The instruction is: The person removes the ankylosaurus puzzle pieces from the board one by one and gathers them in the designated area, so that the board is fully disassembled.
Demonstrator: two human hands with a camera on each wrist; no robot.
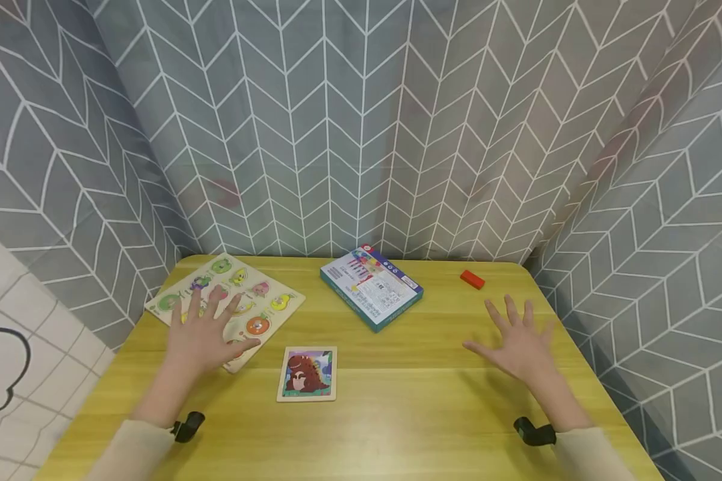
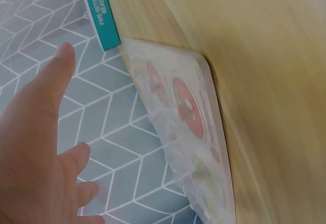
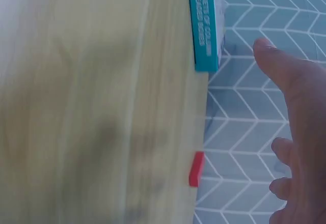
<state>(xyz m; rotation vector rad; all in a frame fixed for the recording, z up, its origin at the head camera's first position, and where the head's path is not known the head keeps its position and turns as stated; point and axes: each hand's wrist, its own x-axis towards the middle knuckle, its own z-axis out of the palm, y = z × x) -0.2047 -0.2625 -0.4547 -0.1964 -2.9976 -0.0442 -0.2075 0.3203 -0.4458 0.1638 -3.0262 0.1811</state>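
My left hand [image 1: 200,341] hovers with spread fingers over the fruit puzzle board [image 1: 249,327], holding nothing. In the left wrist view the same fruit puzzle board [image 2: 173,96] lies beyond the fingers. My right hand [image 1: 520,347] is held above the right side of the table, fingers apart and nothing in them. Farther back from it lies a small red block [image 1: 472,279]. Between the hands, a small dinosaur picture puzzle [image 1: 307,374] lies flat, nearer the left hand. A teal-edged box [image 1: 372,286] with printed text lies at the back middle.
The yellow wooden table [image 1: 409,421] carries all these things. Grey curtains [image 1: 361,133] with white zigzag lines hang behind it and along the sides. A white tile-patterned cloth [image 1: 24,361] shows at the left. Black straps with small cameras [image 1: 189,426] sit on both wrists.
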